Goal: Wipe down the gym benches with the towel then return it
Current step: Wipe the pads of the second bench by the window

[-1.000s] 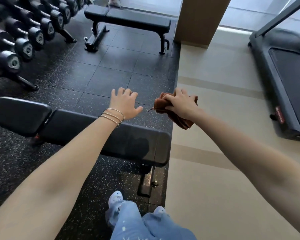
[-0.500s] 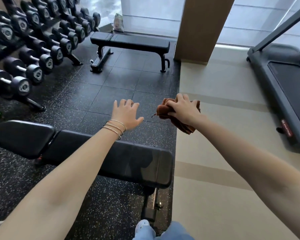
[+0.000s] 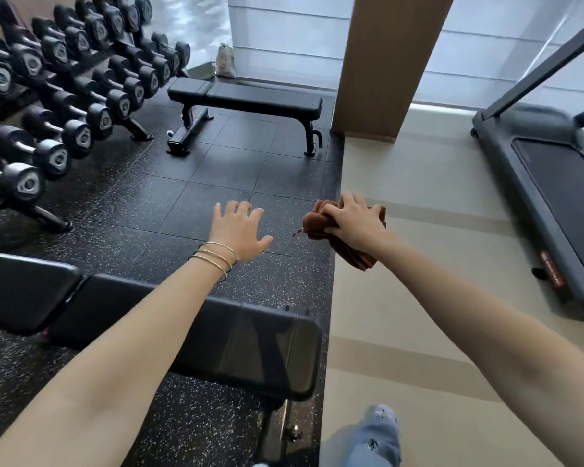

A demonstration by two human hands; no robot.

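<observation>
A bunched brown towel [image 3: 321,221] hangs in the air, gripped by my right hand [image 3: 354,222] over the seam between black mat and beige floor. My left hand [image 3: 238,229] is stretched out beside it, fingers spread, holding nothing, with thin bangles on the wrist. A black padded bench [image 3: 257,345] runs across the foreground below both arms. A second black bench [image 3: 260,99] stands farther off by the window.
A rack of black dumbbells [image 3: 64,89] fills the left side. A treadmill [image 3: 560,197] stands at the right on the beige floor. A brown pillar [image 3: 385,62] rises behind the far bench. A small bag [image 3: 225,60] sits by the window.
The view has tilted up and moved forward: the near bench slid lower in frame and the far bench and rack came further into view. Both hands keep the same pose.
</observation>
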